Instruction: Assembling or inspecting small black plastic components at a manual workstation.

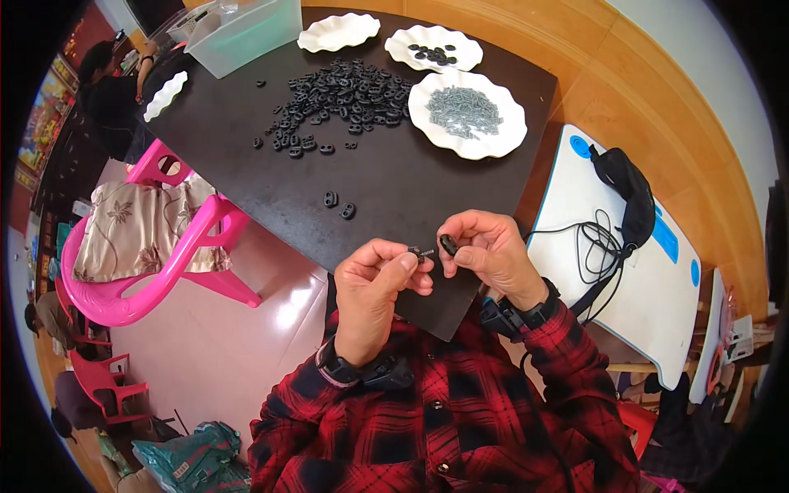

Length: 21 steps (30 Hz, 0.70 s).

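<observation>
Close together over the near corner of the dark table (pixel 394 185), my hands each hold a small part. My left hand (pixel 374 287) pinches a small black plastic piece (pixel 415 251) with a thin metal spring (pixel 427 252) sticking out toward the right. Between its thumb and fingers, my right hand (pixel 497 255) grips a black oval cord-lock shell (pixel 448 244), a short gap from the spring. Two black two-hole cord locks (pixel 339 204) lie on the table beyond my left hand. Farther off spreads a pile of similar black parts (pixel 345 94).
A white wavy plate of springs (pixel 509 123) stands beside the pile. Behind it, another plate (pixel 403 53) holds black oval pieces; a third white plate (pixel 339 33) and a translucent bin (pixel 246 41) stand farther back. A pink chair (pixel 123 300) is at left, a white board with cables (pixel 567 193) at right.
</observation>
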Motion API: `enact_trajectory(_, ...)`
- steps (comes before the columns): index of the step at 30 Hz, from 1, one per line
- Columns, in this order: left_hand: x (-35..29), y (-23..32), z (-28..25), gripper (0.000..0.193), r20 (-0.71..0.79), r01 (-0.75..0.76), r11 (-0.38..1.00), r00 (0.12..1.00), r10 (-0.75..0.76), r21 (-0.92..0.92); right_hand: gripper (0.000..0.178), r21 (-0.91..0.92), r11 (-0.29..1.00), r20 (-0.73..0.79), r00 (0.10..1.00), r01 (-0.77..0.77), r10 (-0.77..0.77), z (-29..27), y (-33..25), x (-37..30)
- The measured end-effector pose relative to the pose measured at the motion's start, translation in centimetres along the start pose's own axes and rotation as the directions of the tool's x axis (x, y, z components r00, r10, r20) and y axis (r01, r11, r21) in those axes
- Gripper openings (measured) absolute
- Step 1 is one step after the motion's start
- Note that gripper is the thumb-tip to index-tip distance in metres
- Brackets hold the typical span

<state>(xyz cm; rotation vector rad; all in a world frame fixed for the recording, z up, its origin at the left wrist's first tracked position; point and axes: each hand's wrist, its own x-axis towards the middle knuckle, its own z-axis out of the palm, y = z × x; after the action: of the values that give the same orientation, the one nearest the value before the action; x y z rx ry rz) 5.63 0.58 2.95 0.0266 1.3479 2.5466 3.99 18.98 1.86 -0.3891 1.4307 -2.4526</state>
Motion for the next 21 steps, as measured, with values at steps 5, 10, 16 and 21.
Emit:
enact_trajectory(5,-0.3,0.0,0.0,0.006,0.004,0.005,1.000,1.000,-0.005,0.022,0.026,-0.060,0.998,-0.014,0.999,0.033,-0.034,0.3,0.0,0.1)
enact_trajectory(10,-0.4,-0.1,-0.1,0.006,-0.011,-0.009,1.000,1.000,0.009,0.022,0.026,-0.102,0.993,-0.005,0.998,0.062,-0.063,0.5,0.1,0.0)
enact_trajectory(16,0.0,-0.5,-0.4,0.007,-0.037,-0.039,0.997,0.999,0.037,-0.061,0.027,-0.244,0.964,-0.025,0.993,0.103,-0.112,1.1,-0.1,0.1)
enact_trajectory(21,0.4,-0.9,-0.3,0.009,-0.057,-0.062,0.992,0.997,0.056,-0.112,0.029,-0.732,0.638,0.110,0.965,0.240,-0.236,1.8,-1.7,0.0)
